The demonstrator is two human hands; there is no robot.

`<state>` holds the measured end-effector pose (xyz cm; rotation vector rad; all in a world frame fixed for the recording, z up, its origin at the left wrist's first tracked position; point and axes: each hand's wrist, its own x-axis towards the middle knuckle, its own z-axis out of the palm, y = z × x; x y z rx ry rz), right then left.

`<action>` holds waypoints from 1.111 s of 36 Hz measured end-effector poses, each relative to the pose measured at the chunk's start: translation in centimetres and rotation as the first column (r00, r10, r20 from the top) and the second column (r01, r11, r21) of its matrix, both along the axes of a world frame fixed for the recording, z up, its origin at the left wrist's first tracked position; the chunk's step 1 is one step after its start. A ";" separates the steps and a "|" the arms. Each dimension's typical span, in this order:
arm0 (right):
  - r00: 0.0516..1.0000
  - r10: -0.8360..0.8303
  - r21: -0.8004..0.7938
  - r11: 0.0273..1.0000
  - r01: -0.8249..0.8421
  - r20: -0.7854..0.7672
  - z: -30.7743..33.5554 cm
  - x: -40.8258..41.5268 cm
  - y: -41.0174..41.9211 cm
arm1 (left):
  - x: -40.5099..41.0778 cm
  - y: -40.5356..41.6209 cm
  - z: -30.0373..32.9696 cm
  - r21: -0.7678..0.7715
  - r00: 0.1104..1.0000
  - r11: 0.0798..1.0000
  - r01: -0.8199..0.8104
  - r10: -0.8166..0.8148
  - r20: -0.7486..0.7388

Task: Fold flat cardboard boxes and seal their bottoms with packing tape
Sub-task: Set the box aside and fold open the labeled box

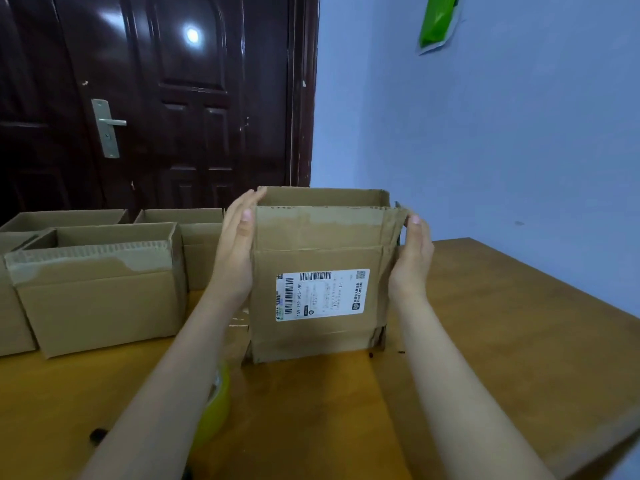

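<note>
Flanking box [322,282], straight fingers [242,216] touching

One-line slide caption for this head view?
Both hands, left hand and right hand, steady an upright labelled box on the wooden table beside other erected boxes.

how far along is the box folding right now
Done: several brown cardboard boxes stand opened up along the left of the wooden table. In hand: the left hand and right hand press flat against the sides of an upright labelled cardboard box. Whether its bottom is taped cannot be seen. No flat boxes are in view.
</note>
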<state>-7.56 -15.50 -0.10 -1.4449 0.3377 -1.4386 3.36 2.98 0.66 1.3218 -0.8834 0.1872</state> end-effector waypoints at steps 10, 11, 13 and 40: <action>0.994 -0.007 -0.244 0.970 -0.019 -0.106 0.3 0.8 -0.6 | -0.2 -0.6 -0.1 0.113 0.986 0.990 0.085 -0.068 -0.151; 0.994 0.007 -0.230 0.973 -0.033 -0.112 0.3 0.7 -0.7 | -0.1 -0.5 0.1 0.142 0.982 0.986 0.082 -0.056 -0.179; 0.989 0.045 -0.188 0.980 -0.071 -0.140 0.5 0.7 -0.9 | 0.1 -0.3 0.7 0.190 0.979 0.980 0.066 -0.027 -0.204; 0.839 0.132 -0.151 0.958 -0.245 -0.528 3.7 2.7 -2.6 | 1.9 0.1 1.5 0.151 0.960 0.987 -0.059 0.097 -0.262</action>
